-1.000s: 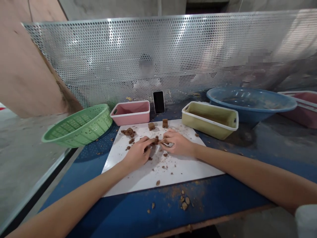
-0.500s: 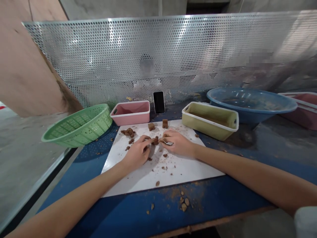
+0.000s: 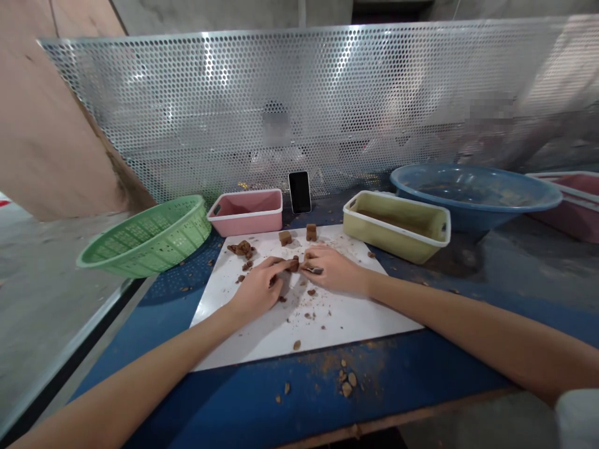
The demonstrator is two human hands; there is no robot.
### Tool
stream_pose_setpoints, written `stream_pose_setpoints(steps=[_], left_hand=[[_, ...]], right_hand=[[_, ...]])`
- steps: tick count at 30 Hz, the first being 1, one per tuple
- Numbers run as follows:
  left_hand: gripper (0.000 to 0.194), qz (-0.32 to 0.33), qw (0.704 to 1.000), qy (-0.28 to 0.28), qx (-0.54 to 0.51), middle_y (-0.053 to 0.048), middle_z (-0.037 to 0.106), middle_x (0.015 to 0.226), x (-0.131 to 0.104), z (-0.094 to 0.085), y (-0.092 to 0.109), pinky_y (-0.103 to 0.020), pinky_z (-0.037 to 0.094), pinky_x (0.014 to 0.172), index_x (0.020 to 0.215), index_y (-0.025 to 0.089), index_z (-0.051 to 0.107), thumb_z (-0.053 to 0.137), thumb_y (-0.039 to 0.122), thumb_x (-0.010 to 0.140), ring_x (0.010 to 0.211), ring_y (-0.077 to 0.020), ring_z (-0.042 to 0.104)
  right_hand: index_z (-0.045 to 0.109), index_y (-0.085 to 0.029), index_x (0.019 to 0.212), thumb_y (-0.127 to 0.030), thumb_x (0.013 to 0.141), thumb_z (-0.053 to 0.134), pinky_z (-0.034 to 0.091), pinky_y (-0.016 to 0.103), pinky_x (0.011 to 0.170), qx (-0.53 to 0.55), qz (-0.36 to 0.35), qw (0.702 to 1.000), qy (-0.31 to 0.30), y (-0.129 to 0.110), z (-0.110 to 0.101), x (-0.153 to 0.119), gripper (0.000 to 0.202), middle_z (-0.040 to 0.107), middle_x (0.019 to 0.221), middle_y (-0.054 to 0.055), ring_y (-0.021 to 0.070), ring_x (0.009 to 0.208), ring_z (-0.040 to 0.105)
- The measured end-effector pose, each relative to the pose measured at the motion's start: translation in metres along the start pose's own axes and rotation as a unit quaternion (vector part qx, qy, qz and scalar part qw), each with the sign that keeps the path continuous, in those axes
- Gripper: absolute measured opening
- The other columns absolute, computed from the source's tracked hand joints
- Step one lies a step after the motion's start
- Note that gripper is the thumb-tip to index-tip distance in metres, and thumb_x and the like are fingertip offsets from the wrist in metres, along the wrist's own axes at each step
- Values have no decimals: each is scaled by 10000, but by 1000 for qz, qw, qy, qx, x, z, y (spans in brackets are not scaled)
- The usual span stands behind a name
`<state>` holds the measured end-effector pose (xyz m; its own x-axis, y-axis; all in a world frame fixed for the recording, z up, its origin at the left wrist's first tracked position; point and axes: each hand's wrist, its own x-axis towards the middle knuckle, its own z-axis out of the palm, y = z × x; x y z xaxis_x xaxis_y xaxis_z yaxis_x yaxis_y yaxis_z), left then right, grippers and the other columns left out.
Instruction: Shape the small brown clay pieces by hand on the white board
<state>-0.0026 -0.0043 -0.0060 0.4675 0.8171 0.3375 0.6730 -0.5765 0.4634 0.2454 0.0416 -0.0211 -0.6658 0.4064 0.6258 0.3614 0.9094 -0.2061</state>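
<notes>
Resting the left hand's bent fingers against the left side of a small brown clay lump on the white rectangular sheet, bunching the right hand's just beside its right, leaving pinch and long axis impossible to tell.

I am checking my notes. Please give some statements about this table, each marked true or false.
1. The left hand and right hand are over the white sheet. True.
2. The green basket stands right of the blue basin. False: the green basket is left of the pink container.
3. The phone is behind the white sheet. True.
4. Two brown blocks lie inside the pink container. False: the brown blocks are on the white sheet.
</notes>
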Motion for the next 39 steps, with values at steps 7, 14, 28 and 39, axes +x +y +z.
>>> stream_pose_setpoints(steps=[7,14,28,39], left_hand=[[615,19,1000,2,-12,-92,750,1352,2,-3,2,-445,573,1099,1363,254,751,479,-13,880,1234,-248,719],[631,24,1000,1,-9,-93,745,1351,2,0,-2,-424,579,1087,1382,267,745,488,-7,875,1222,-243,724],[543,25,1000,-12,11,-101,721,1383,0,-1,-3,-446,580,1075,1319,268,776,493,35,919,1228,-265,719],[478,28,999,-13,15,-108,722,1372,1,-1,-2,-450,591,1071,1229,254,806,502,34,933,1216,-267,727]], right_hand=[[750,-191,901,-200,1029,643,547,413,915,-3,-4,1000,6,1,-1,0,167,721,893,68,230,904,674],[762,-192,929,-208,1037,632,545,407,919,-8,0,1000,8,1,0,-1,170,726,914,73,225,908,671],[803,-193,1002,-246,1064,619,562,392,886,1,-2,1000,-13,0,0,-1,202,765,934,84,228,907,697],[796,-170,979,-253,1068,619,567,379,872,-20,-6,1000,10,0,1,-2,215,772,943,93,221,892,706]])
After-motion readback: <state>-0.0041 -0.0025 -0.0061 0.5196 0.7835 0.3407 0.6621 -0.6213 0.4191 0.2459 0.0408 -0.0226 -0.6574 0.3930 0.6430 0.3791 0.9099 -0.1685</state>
